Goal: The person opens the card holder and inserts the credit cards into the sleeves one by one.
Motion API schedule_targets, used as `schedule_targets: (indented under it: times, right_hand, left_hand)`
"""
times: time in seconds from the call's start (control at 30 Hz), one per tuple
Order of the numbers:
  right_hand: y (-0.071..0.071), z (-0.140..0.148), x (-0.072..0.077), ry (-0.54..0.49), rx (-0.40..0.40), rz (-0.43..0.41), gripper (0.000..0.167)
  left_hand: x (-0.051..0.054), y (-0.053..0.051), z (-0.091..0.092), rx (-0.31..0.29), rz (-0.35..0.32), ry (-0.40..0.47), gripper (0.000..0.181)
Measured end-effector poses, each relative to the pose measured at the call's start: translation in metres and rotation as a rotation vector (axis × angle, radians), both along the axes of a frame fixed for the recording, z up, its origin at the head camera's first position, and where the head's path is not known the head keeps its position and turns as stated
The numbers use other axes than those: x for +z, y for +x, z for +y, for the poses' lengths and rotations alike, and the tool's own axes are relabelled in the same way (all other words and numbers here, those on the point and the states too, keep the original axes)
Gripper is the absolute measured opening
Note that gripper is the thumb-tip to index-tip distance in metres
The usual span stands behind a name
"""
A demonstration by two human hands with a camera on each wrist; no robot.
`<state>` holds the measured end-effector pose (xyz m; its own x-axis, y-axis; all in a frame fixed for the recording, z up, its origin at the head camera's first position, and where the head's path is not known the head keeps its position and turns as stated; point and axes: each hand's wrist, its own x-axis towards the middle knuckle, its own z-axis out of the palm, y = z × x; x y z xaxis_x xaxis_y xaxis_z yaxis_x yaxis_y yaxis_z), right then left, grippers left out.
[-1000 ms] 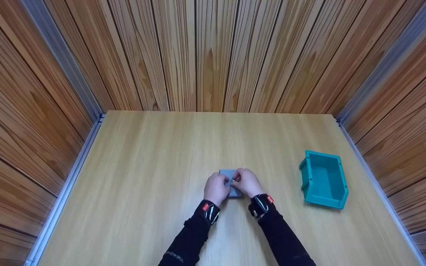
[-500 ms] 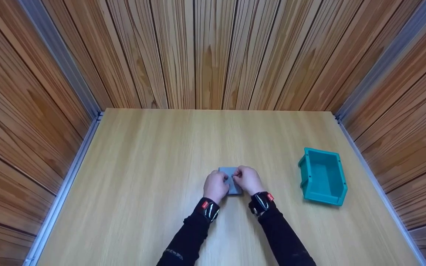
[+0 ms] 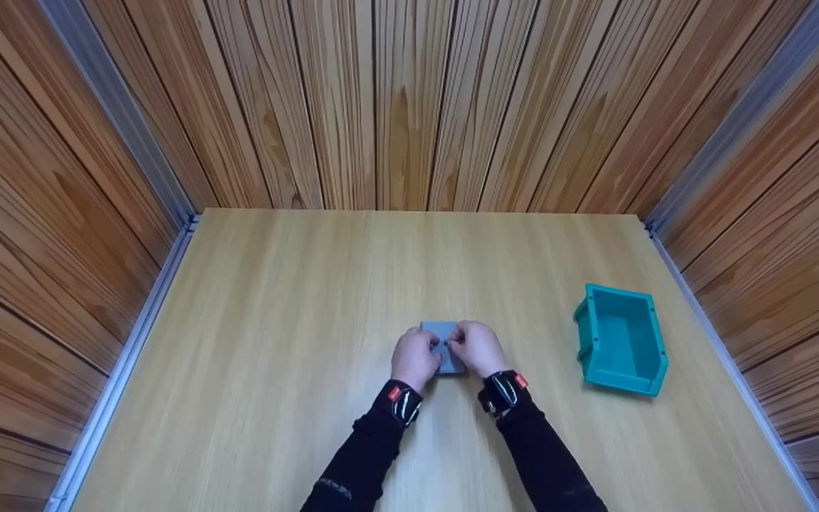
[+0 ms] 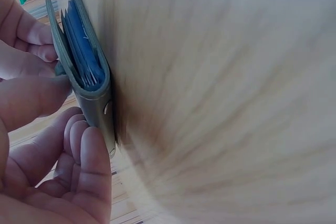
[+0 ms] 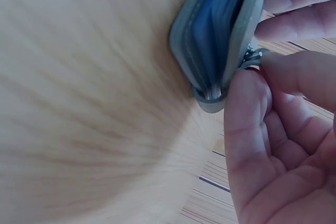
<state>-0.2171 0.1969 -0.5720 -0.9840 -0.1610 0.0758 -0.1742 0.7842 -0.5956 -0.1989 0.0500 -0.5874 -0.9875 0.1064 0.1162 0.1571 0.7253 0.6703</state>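
A small grey-blue card holder (image 3: 440, 331) sits upright or flat at the table's middle, between both hands; its clear and blue card sleeves (image 4: 84, 45) fan out at the edge in the left wrist view. My left hand (image 3: 415, 358) is at its left side, thumb (image 4: 37, 98) on the cover and fingers curled beside the spine. My right hand (image 3: 478, 347) pinches a small snap tab (image 5: 254, 56) on the cover between thumb and index finger. A round metal rivet (image 4: 107, 107) shows on the spine. The fingertips' exact hold is partly hidden in the head view.
A teal open bin (image 3: 623, 341) stands on the wooden table (image 3: 296, 284) to the right. Wood-plank walls (image 3: 409, 107) enclose the back and sides, with metal rails (image 3: 125, 327) along the table's side edges.
Both hands stay at the card holder, with small finger movements by the right hand. A dark dot now shows on the cover between the hands. The head view has shifted slightly.
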Motion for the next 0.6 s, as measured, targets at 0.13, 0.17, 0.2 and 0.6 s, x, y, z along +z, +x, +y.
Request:
schedule_targets:
  times: [0.13, 0.17, 0.2, 0.6]
  right_hand:
    - [0.0005, 0.0003, 0.0006, 0.011, 0.013, 0.017, 0.014]
    - [0.0008, -0.0001, 0.0006, 0.018, 0.020, 0.024, 0.015]
    - [0.0010, -0.0004, 0.0005, 0.025, 0.026, 0.034, 0.015]
    - [0.0056, -0.0032, -0.0007, 0.132, 0.083, 0.143, 0.017]
  left_hand:
    - [0.0002, -0.0008, 0.0002, -0.003, -0.011, -0.005, 0.017]
    - [0.0002, -0.0010, 0.0003, -0.002, -0.016, -0.006, 0.017]
    - [0.0000, -0.0013, 0.0004, -0.003, -0.022, -0.008, 0.017]
    - [-0.0008, -0.0010, 0.0016, 0.005, 0.004, -0.007, 0.015]
